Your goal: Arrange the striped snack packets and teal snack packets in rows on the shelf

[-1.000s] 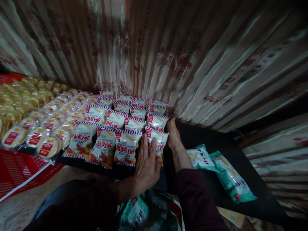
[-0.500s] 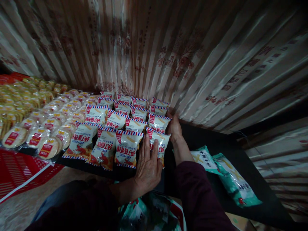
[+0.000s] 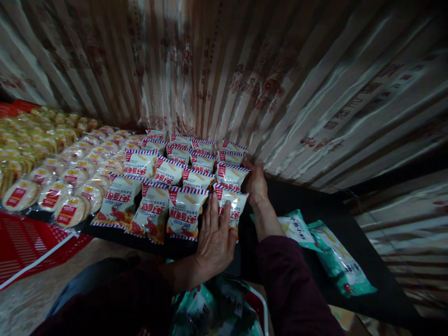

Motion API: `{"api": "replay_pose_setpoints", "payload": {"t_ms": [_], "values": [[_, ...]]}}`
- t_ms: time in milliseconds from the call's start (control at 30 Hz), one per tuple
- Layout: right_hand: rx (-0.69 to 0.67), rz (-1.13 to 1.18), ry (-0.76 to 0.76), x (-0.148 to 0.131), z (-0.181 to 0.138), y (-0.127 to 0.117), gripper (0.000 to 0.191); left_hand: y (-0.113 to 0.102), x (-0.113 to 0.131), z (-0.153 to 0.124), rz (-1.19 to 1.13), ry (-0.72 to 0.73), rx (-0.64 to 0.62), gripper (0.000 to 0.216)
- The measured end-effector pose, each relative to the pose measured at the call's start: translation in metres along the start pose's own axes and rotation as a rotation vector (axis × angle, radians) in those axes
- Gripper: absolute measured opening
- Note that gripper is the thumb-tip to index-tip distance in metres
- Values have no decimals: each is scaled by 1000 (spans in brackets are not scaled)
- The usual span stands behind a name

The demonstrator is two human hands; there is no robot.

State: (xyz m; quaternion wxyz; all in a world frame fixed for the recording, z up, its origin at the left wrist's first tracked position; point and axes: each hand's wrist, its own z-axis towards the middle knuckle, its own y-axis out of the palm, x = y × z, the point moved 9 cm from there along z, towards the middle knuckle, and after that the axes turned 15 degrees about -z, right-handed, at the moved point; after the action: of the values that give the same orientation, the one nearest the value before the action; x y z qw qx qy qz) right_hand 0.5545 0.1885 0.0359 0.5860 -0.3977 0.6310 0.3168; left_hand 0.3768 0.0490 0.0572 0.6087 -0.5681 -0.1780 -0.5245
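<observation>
White snack bags (image 3: pixel 187 212) with blue-and-red striped edges and red lettering stand in several rows on a black surface. My left hand (image 3: pixel 215 240) lies with outstretched fingers against the front of the rightmost front bag (image 3: pixel 237 205). At the right side of the rows, my right hand (image 3: pixel 258 184) rests along the bags' edges, fingers extended toward the back and its fingertips partly hidden. Neither hand is wrapped around a bag.
Round wrapped crackers (image 3: pixel 70 212) fill the left, with yellow packs (image 3: pixel 38 135) beyond. Two green snack bags (image 3: pixel 345 261) lie at the right. Below are a container (image 3: pixel 265 308) of green bags and a red basket (image 3: pixel 31 247). Printed sheeting (image 3: pixel 297 102) hangs behind.
Both hands keep their places against the snack bags. The rows look the same; the camera view has shifted only slightly.
</observation>
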Motion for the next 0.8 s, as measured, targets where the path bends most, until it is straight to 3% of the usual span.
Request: {"api": "replay_pose_setpoints", "payload": {"t_ms": [233,433,500,633,800], "values": [[230,-95,-107,-34,-32,-34,68,0,2,-5,-13,-10,-5,71],[288,-195,-360,-61,-109,-46,60,1,13,-17,31,91,-26,73],[293,-238,-417,-58,-141,-49,53,4,22,-27,28,179,-74,72],[232,-370,-373,-30,-191,-48,38,13,29,-52,5,287,-184,67],[115,-526,-440,-5,-241,-32,29,25,19,-82,-53,320,-261,85]]}}
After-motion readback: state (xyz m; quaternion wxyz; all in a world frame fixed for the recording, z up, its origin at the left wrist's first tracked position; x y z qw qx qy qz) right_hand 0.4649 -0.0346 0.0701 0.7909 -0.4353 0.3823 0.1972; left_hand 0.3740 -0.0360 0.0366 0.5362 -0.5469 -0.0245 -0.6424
